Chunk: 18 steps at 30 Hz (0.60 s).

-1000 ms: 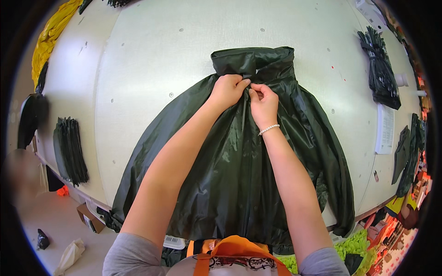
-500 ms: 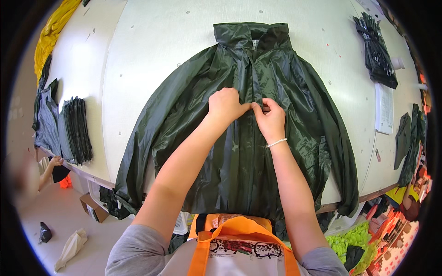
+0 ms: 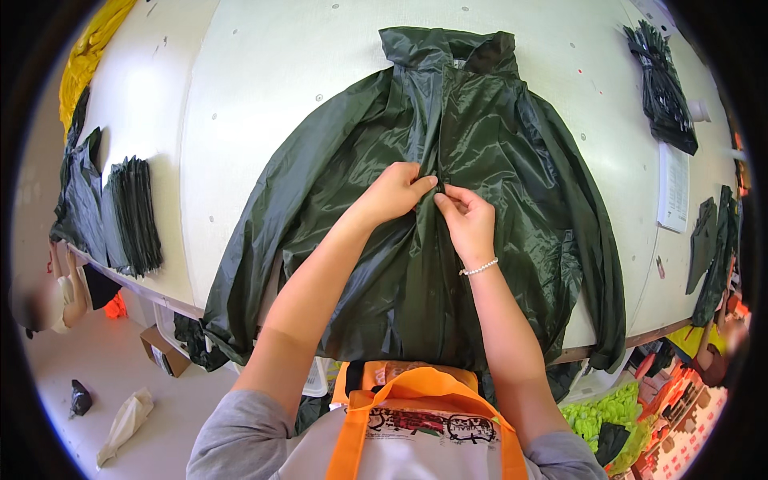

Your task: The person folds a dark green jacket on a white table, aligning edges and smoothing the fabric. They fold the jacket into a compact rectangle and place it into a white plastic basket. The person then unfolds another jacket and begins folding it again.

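Observation:
A dark green rain jacket [image 3: 520, 192] lies front side up on the white table, collar at the far end and both sleeves angled down at its sides. My left hand [image 3: 396, 192] pinches the front placket [image 3: 433, 132] near mid-chest, thumb and fingers closed together. Just right of it, my right hand [image 3: 469, 221] has thumb and forefinger pressed onto the same placket edge. The fingertips of both hands nearly meet there. Whatever small fastener may lie between them is hidden by the fingers.
Folded dark garments [image 3: 132, 216] stand in a stack at the table's left edge, below yellow fabric [image 3: 92, 40]. At far right are a bundled dark garment [image 3: 664, 92] and a white paper sheet [image 3: 674, 188]. Other people [image 3: 74, 296] work beyond the left edge. A cardboard box [image 3: 164, 352] sits on the floor.
My fingers stay at the placket, with the right hand turned slightly and a little lower. The left thumb now presses over the edge, and the cloth around it is pulled into different folds.

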Motion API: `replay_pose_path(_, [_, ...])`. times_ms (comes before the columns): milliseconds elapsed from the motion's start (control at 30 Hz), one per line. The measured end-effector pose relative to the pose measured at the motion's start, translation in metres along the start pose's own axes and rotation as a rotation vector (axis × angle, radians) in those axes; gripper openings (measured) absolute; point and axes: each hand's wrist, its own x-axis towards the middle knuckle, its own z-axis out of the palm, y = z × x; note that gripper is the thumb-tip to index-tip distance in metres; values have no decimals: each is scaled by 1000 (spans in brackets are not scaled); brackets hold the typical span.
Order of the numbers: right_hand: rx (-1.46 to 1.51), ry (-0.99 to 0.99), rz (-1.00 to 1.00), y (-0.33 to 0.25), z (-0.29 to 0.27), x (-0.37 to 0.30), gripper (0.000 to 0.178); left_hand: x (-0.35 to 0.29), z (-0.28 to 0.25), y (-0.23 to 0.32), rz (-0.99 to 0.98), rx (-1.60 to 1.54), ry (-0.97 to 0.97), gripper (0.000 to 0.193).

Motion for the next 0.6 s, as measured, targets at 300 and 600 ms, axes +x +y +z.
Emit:
replay_pose_path(300, [-64,36,-77,15,11,7,17,-32,15,5,133,-147,142,28])
replay_pose_path(600, [-1302,240,-372,12,-124,-91,64,-173,-2,-88,-112,898,652,78])
